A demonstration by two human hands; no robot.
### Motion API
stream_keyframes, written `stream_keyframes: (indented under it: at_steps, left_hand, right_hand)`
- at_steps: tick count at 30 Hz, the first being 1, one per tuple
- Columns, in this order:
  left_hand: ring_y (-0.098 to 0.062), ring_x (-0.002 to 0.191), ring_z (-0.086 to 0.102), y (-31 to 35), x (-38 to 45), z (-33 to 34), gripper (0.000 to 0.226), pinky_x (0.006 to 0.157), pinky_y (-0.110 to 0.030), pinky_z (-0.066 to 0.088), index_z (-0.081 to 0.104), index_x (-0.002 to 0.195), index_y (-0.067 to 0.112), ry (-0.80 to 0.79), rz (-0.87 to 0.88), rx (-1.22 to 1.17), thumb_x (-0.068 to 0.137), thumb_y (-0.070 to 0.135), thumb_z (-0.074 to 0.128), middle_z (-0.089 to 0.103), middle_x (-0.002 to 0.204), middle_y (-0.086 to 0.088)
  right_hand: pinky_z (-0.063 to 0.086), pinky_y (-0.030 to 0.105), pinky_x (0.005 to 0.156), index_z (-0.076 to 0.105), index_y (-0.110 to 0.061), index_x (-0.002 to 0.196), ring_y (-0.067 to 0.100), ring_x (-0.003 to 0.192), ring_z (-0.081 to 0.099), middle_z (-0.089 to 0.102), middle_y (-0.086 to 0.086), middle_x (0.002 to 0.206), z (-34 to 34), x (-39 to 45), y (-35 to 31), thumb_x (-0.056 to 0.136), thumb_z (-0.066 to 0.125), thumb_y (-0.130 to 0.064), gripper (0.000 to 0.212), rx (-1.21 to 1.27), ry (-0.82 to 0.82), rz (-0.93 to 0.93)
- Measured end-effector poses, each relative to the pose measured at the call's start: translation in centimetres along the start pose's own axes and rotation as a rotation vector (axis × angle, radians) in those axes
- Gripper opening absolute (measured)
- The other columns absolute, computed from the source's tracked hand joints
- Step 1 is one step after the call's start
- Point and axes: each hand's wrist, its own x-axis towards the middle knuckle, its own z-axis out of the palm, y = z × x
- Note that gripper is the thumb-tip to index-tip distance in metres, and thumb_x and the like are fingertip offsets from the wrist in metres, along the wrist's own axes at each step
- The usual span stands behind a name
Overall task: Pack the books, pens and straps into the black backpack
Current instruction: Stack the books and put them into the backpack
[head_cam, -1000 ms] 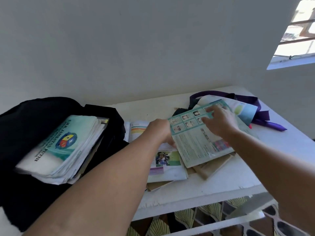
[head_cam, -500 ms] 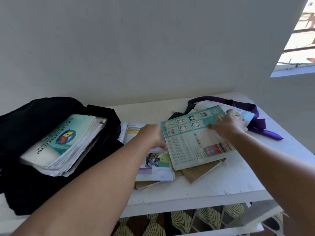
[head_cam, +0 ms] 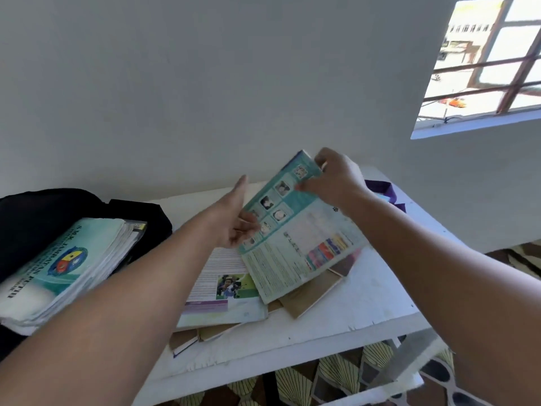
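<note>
Backpack (head_cam: 44,218) far left holds one book stack (head_cam: 64,265). Both hands lift teal book (head_cam: 295,238): right hand (head_cam: 336,180) fingers pinching top edge, left hand (head_cam: 234,221) fingers curled under. More books (head_cam: 222,291) remain on surface (head_cam: 366,312); strap (head_cam: 389,191) far right, pens unseen.

Backpack (head_cam: 44,212) left on table (head_cam: 366,312), loose books (head_cam: 225,291) right, strap (head_cam: 386,191) behind.
</note>
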Motion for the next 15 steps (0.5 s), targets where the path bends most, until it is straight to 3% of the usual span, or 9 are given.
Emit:
stream_keyframes:
  at_steps: [1,3,6,8,10,11,12,14,15]
  left_hand:
    - [-0.026,0.069,0.066,0.8,-0.4,-0.3,0.102,0.062,-0.027,0.047,0.065,0.098,-0.001,-0.156,-0.097,-0.230,0.081,0.093,0.030,0.071,0.095,-0.017]
    - [-0.033,0.087,0.074,1.8,-1.0,-1.3,0.109,0.067,-0.031,0.059,0.060,0.118,-0.011,-0.342,-0.144,-0.454,0.082,0.090,0.037,0.072,0.112,-0.024]
    - [-0.034,0.112,0.069,2.2,-2.5,-2.4,0.065,0.066,-0.037,0.064,0.058,0.128,-0.007,-0.406,-0.064,-0.576,0.096,0.050,0.061,0.064,0.131,-0.024]
    - [-0.031,0.104,0.071,2.2,-3.8,-2.6,0.021,0.069,-0.035,0.064,0.067,0.108,-0.001,-0.412,0.059,-0.556,0.094,0.010,0.057,0.061,0.125,-0.021]
    - [-0.021,0.075,0.072,1.8,-5.1,-2.7,0.032,0.069,-0.027,0.062,0.069,0.072,-0.003,-0.387,0.137,-0.509,0.089,-0.006,0.043,0.065,0.093,-0.026]
    - [-0.019,0.057,0.070,1.6,-5.5,-2.6,0.037,0.058,-0.023,0.060,0.066,0.059,-0.004,-0.370,0.165,-0.483,0.085,-0.007,0.039,0.066,0.071,-0.024]
    - [-0.020,0.049,0.069,1.4,-5.8,-3.1,0.032,0.050,-0.024,0.058,0.065,0.060,-0.005,-0.346,0.177,-0.475,0.077,-0.006,0.038,0.065,0.061,-0.022]
    - [-0.030,0.065,0.075,0.9,-6.3,-4.0,0.038,0.056,-0.036,0.062,0.066,0.091,-0.005,-0.320,0.210,-0.472,0.068,-0.001,0.037,0.072,0.079,-0.024]
    - [-0.034,0.074,0.075,0.5,-5.8,-4.8,0.045,0.062,-0.041,0.063,0.065,0.102,-0.001,-0.299,0.239,-0.480,0.067,-0.001,0.037,0.073,0.089,-0.023]
  right_hand:
    - [0.050,0.030,0.058,0.054,-0.023,0.089,0.013,0.072,0.061,0.064,-0.007,0.087,-0.2,-0.5,-1.6,0.080,0.090,-0.028,0.037,-0.005,-0.012,-0.093]
    - [0.042,0.029,0.053,0.054,-0.019,0.090,0.011,0.063,0.051,0.059,-0.008,0.077,-0.4,-1.6,-4.6,0.081,0.088,-0.024,0.035,0.013,-0.040,-0.290]
    - [0.032,0.025,0.050,0.058,-0.019,0.093,0.008,0.052,0.039,0.051,-0.008,0.065,-1.1,-3.0,-7.2,0.082,0.086,-0.020,0.029,0.110,-0.323,-0.488]
    - [0.032,0.022,0.050,0.062,-0.017,0.098,0.009,0.052,0.040,0.051,-0.008,0.063,-1.5,-3.8,-7.7,0.086,0.086,-0.023,0.027,0.116,-0.618,-0.503]
    - [0.041,0.021,0.057,0.069,-0.015,0.108,0.010,0.058,0.048,0.058,-0.005,0.072,-1.2,-4.0,-7.2,0.095,0.076,-0.034,0.024,0.231,-0.814,-0.370]
    - [0.046,0.024,0.063,0.071,-0.014,0.110,0.012,0.063,0.052,0.061,-0.003,0.077,-0.7,-3.8,-6.6,0.097,0.072,-0.041,0.030,0.312,-0.794,-0.298]
    - [0.048,0.027,0.068,0.072,-0.016,0.108,0.013,0.069,0.056,0.063,-0.004,0.081,-0.2,-3.4,-5.9,0.096,0.071,-0.048,0.034,0.341,-0.692,-0.256]
    - [0.051,0.032,0.075,0.069,-0.027,0.107,0.018,0.087,0.063,0.066,-0.006,0.097,1.1,-2.2,-3.8,0.087,0.075,-0.062,0.042,0.203,-0.337,-0.209]
    - [0.053,0.036,0.082,0.065,-0.031,0.115,0.021,0.099,0.063,0.061,-0.005,0.112,1.7,-1.8,-2.5,0.080,0.076,-0.070,0.054,0.116,-0.198,-0.133]
